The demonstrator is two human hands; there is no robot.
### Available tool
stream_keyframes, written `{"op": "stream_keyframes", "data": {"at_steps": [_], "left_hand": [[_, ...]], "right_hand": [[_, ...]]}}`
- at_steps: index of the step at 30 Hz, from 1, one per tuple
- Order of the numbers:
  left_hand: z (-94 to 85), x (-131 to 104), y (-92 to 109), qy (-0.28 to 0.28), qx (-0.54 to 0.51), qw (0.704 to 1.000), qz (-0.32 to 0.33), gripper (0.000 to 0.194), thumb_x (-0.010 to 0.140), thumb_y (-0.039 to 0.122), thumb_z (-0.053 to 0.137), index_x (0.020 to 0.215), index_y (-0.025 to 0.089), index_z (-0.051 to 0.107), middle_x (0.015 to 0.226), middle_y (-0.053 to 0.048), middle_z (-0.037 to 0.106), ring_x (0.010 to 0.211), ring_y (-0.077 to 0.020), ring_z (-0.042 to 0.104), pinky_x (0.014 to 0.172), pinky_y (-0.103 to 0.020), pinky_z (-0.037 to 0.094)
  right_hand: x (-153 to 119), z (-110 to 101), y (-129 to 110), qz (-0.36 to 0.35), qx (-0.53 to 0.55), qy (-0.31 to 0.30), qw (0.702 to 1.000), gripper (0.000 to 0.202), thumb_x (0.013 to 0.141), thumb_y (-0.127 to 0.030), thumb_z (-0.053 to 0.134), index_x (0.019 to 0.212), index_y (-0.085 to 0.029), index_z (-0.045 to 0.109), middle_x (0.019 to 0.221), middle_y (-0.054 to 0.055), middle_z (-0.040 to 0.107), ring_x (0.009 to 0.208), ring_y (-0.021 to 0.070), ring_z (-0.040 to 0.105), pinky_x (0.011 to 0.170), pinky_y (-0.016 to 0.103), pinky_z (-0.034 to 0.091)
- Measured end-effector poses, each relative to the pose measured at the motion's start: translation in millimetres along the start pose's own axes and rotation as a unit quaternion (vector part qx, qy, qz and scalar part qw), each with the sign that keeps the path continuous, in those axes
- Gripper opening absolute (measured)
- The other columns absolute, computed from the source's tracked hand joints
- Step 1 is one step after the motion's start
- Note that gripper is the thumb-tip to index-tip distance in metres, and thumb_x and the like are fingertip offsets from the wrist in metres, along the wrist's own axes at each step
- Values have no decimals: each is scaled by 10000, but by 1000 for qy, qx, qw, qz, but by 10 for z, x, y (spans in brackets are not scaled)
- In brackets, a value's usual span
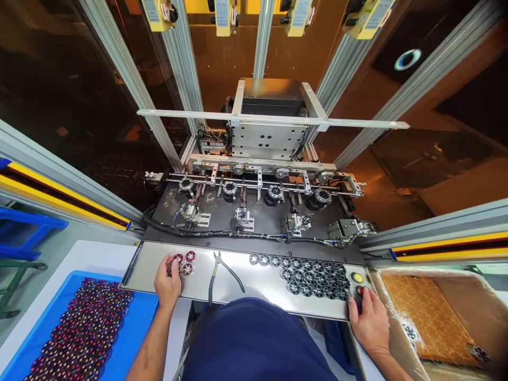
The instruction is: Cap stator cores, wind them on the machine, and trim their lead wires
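Observation:
My left hand (168,281) rests at the left end of the metal tray (246,275), its fingers curled round a dark round part beside three red-centred round parts (188,269). At the tray's right end, my right hand (369,318) is by a red button (360,290), fingers bent and apart, holding nothing visible. Next to that button is a yellow button (357,278). Many black and silver round parts (317,278) lie in rows left of the buttons. A pair of cutting pliers (217,260) lies spread on the tray between the two groups of parts.
Behind the tray stands a machine with several round fixtures (274,194) and small clamps. A blue tray (143,317) of red-centred parts is at the lower left. A box (397,338) with brown sheets stands at right. Yellow safety bars (71,198) flank the opening.

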State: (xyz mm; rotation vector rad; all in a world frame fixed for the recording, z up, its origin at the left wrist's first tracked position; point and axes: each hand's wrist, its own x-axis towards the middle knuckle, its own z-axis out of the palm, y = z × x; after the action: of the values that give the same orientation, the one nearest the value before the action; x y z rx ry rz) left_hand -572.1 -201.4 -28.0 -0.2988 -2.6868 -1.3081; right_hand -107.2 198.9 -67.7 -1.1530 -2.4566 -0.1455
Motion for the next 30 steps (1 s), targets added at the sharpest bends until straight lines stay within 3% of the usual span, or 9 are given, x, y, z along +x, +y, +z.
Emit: {"op": "stream_keyframes", "data": {"at_steps": [18, 30], "left_hand": [[7, -10, -11, 5, -1, 1000, -4, 503, 963, 543, 522, 1287, 162, 581, 1125, -105, 695, 1025, -248, 676, 956, -505, 519], [4, -12, 41, 9, -3, 1000, -9, 550, 955, 572, 508, 1315, 158, 557, 1104, -112, 703, 1018, -254, 681, 952, -502, 519]], "right_hand": [[8, -28, -23, 6, 23, -3, 1000, 707, 971, -548, 338, 1362, 22, 489, 1232, 290, 572, 1124, 412, 566, 964, 574, 470], [3, -137, -72, -20, 41, -5, 999, 720, 994, -577, 286, 1375, 3, 478, 1324, 290, 529, 1230, 409, 524, 1019, 577, 460]]}}
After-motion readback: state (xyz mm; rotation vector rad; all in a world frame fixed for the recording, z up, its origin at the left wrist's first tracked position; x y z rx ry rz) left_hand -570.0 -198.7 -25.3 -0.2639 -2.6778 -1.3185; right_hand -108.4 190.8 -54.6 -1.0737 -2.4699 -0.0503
